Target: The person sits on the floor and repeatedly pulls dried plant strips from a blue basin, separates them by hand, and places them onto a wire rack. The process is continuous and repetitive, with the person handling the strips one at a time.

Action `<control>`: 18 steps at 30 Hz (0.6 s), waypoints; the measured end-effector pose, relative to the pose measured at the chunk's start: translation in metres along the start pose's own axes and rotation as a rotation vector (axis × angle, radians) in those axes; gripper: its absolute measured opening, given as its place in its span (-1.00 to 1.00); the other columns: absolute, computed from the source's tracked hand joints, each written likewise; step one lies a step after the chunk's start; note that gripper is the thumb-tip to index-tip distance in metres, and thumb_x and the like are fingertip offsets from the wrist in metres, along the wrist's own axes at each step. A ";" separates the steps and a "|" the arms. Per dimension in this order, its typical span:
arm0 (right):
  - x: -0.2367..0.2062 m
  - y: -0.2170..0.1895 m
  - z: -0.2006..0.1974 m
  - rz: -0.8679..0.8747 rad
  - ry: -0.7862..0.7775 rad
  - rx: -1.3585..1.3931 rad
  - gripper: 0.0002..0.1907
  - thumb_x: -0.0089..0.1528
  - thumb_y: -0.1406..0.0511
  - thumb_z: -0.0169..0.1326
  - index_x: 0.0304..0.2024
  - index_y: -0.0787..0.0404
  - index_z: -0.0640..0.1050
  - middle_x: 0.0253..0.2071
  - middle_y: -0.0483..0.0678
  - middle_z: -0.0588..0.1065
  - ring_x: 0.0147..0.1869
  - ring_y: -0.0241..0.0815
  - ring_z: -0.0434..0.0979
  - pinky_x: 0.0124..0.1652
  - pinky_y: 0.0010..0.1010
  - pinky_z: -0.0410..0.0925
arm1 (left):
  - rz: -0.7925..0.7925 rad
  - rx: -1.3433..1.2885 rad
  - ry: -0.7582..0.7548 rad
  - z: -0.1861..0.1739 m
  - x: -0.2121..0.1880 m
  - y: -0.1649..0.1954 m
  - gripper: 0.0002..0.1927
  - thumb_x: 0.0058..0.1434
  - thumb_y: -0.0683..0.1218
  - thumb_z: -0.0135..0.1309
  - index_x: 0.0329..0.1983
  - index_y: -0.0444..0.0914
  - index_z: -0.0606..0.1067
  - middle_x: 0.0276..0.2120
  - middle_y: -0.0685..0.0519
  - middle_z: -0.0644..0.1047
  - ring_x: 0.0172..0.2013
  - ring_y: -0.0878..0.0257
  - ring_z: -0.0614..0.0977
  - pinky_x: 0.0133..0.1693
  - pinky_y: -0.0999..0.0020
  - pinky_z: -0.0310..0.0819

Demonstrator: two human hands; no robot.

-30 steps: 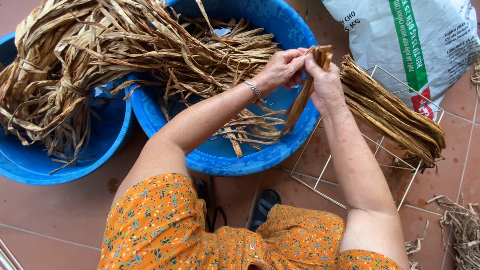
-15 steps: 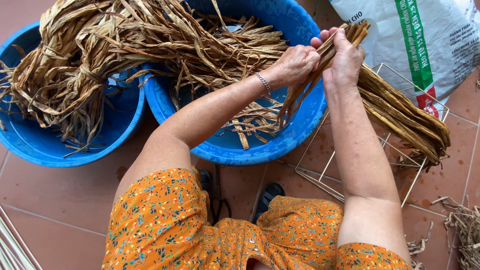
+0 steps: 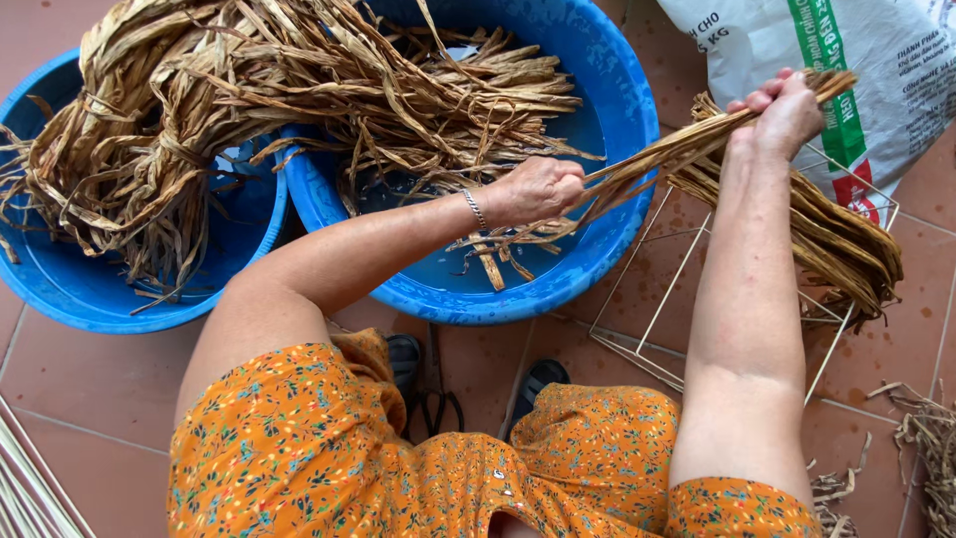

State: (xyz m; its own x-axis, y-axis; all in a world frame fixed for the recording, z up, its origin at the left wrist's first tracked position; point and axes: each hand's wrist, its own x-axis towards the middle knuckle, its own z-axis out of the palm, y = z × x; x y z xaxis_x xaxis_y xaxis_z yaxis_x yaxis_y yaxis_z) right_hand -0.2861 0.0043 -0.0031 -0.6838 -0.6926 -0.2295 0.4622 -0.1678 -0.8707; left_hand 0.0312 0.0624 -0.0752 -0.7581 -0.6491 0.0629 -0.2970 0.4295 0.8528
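Note:
My right hand [image 3: 785,112] grips the upper end of a bundle of dried brown plant strips [image 3: 667,157] and holds it stretched over the wire rack. My left hand [image 3: 538,189], with a bracelet at the wrist, is closed around the same bundle lower down, above the rim of the right blue basin [image 3: 617,239]. Loose ends of the bundle hang into that basin. A large heap of the same dried strips [image 3: 299,90] fills both basins.
A second blue basin [image 3: 90,299] sits at the left. A white wire rack [image 3: 697,299] holds a pile of sorted strips [image 3: 836,239] at the right. A white printed sack [image 3: 876,70] lies behind it. Strip scraps [image 3: 926,438] lie on the tiled floor.
My hands were together at the top of the bundle. They have drawn apart: the left slid down along the strips toward the basin, the right moved right over the rack.

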 end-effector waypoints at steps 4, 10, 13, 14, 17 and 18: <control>0.007 -0.008 -0.008 -0.084 0.078 -0.021 -0.91 0.28 0.44 -0.10 -0.29 0.27 0.45 -0.58 -0.13 0.37 -0.64 -0.35 0.29 -0.57 -0.37 0.37 | 0.398 0.297 0.024 -0.008 -0.031 -0.018 -0.82 0.34 -0.15 -0.25 -0.41 -0.27 0.26 -0.34 -0.03 0.42 -0.41 0.10 0.49 -0.38 0.10 0.42; 0.009 -0.021 -0.024 -0.073 0.084 0.010 -0.86 0.26 0.42 -0.20 -0.34 0.26 0.42 -0.61 -0.15 0.31 -0.68 -0.35 0.24 -0.62 -0.33 0.36 | 0.072 -0.081 -0.036 -0.021 -0.081 -0.027 -0.83 0.40 -0.16 -0.11 -0.36 -0.25 0.34 -0.42 -0.06 0.44 -0.41 0.10 0.54 -0.31 0.14 0.48; 0.014 -0.019 -0.028 -0.098 0.102 -0.004 -0.87 0.25 0.46 -0.19 -0.33 0.27 0.41 -0.58 -0.14 0.33 -0.66 -0.34 0.23 -0.59 -0.33 0.36 | 0.160 0.148 -0.059 -0.027 -0.093 -0.031 -0.86 0.39 -0.14 -0.14 -0.32 -0.24 0.33 -0.38 -0.05 0.46 -0.40 0.06 0.53 -0.33 0.13 0.47; 0.017 -0.019 -0.028 -0.118 0.117 -0.003 -0.87 0.24 0.49 -0.18 -0.31 0.27 0.41 -0.57 -0.13 0.34 -0.64 -0.33 0.24 -0.58 -0.33 0.36 | 0.258 0.213 -0.043 -0.029 -0.096 -0.034 -0.85 0.37 -0.13 -0.13 -0.32 -0.27 0.33 -0.35 -0.06 0.47 -0.39 0.04 0.54 -0.36 0.12 0.45; 0.028 -0.015 -0.039 -0.189 0.166 -0.034 -0.92 0.23 0.46 -0.09 -0.32 0.30 0.45 -0.60 -0.11 0.35 -0.66 -0.32 0.29 -0.60 -0.31 0.40 | 0.253 0.197 -0.044 -0.029 -0.114 -0.046 -0.83 0.34 -0.11 -0.13 -0.33 -0.30 0.36 -0.35 -0.08 0.50 -0.37 0.01 0.57 -0.38 0.13 0.45; 0.032 -0.017 -0.046 -0.184 0.179 -0.014 -0.92 0.23 0.45 -0.10 -0.33 0.29 0.44 -0.60 -0.11 0.35 -0.66 -0.32 0.25 -0.60 -0.31 0.38 | 0.055 0.073 -0.068 -0.029 -0.124 -0.051 -0.82 0.35 -0.10 -0.15 -0.34 -0.27 0.38 -0.40 -0.06 0.51 -0.39 0.03 0.59 -0.33 0.14 0.49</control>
State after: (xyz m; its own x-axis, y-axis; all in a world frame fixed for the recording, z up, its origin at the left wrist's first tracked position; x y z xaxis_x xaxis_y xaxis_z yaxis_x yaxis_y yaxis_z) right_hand -0.3423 0.0173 -0.0157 -0.8452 -0.5160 -0.1392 0.3140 -0.2687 -0.9106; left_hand 0.1572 0.1033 -0.1118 -0.8111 -0.5806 0.0709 -0.2937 0.5091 0.8091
